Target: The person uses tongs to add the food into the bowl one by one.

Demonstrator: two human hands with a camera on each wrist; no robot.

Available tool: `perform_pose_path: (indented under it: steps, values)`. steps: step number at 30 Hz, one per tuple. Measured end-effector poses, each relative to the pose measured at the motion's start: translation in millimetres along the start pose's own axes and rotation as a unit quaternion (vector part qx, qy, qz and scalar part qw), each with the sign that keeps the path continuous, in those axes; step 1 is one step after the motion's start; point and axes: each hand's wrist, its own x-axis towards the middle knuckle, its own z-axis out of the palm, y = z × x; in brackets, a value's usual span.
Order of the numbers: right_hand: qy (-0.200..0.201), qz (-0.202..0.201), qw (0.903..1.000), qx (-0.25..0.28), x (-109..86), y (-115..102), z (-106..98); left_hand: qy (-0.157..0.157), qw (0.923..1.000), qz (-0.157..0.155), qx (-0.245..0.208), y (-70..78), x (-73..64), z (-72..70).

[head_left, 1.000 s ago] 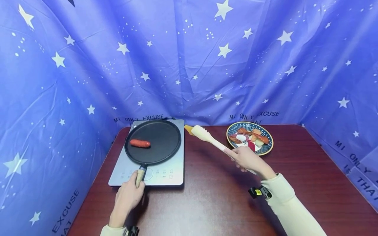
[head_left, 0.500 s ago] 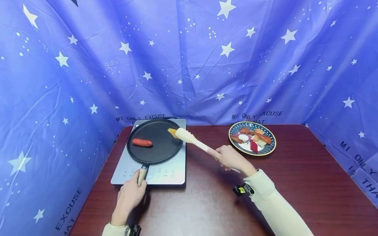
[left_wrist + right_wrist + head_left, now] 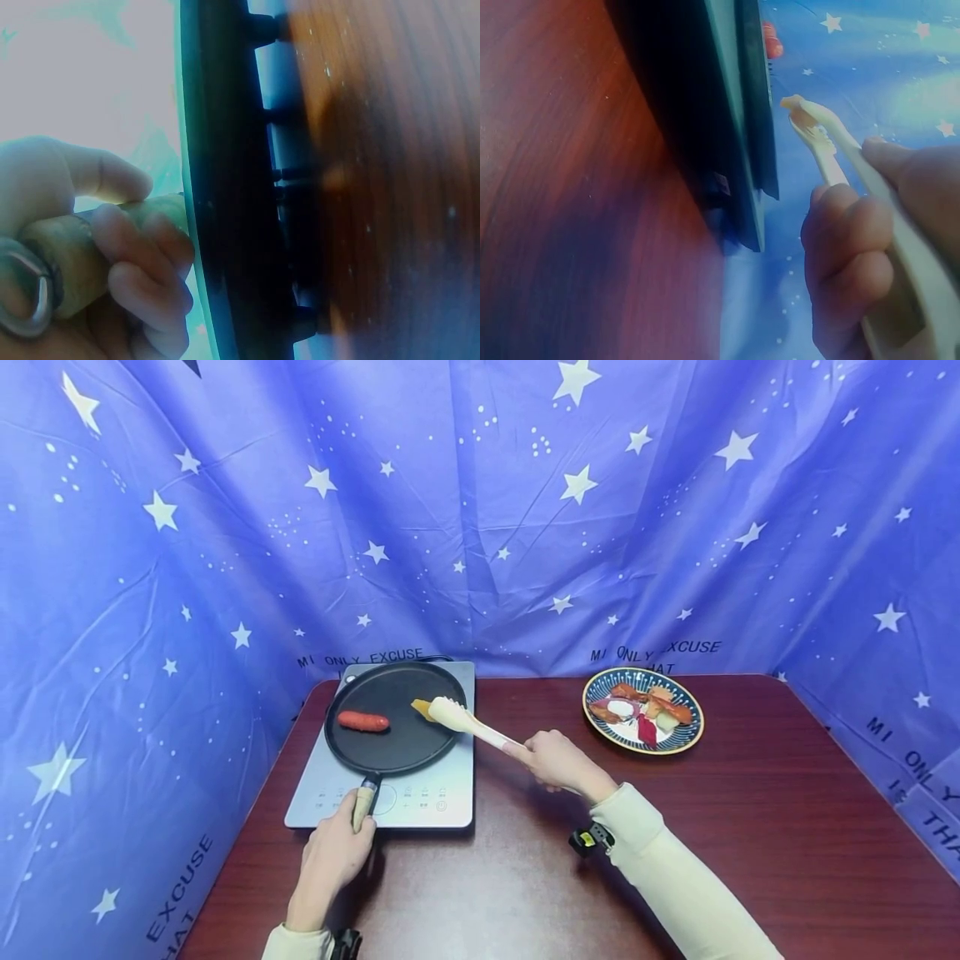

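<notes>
My left hand grips the wooden-looking handle of a black flat frying pan; the left wrist view shows fingers curled round it and a metal ring at its end. A red sausage lies on the pan's left side. In my right hand is a pair of cream tongs, reaching over the pan's right part. Their tips pinch a small yellow-orange piece of food, above the pan surface. The right wrist view shows the tongs' two arms squeezed between thumb and fingers.
The pan sits on a silver induction cooker with touch controls at its front. A blue-patterned plate with several pieces of food stands at the back right of the dark red wooden table. A blue starry curtain surrounds the table.
My right hand has moved left from beside the plate, carrying the tongs and the yellow-orange piece over the pan. The left hand keeps its hold on the handle; the view has shifted slightly.
</notes>
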Motion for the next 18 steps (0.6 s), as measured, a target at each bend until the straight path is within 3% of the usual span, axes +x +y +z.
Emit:
perform_pose_path:
  steps: [8,13,18]
  values:
    - [0.004,-0.006,0.9996,-0.026,6.5,-8.8,8.0,0.001,1.0,-0.001,-0.001,-1.9,0.2,1.4]
    - [0.023,-0.01,0.9974,-0.067,10.9,-13.7,13.4,0.003,1.0,0.0,-0.004,-1.6,0.5,1.3]
    - [0.06,-0.017,0.9889,-0.135,12.7,-17.7,20.1,0.003,1.0,0.002,-0.006,-0.3,-0.4,0.0]
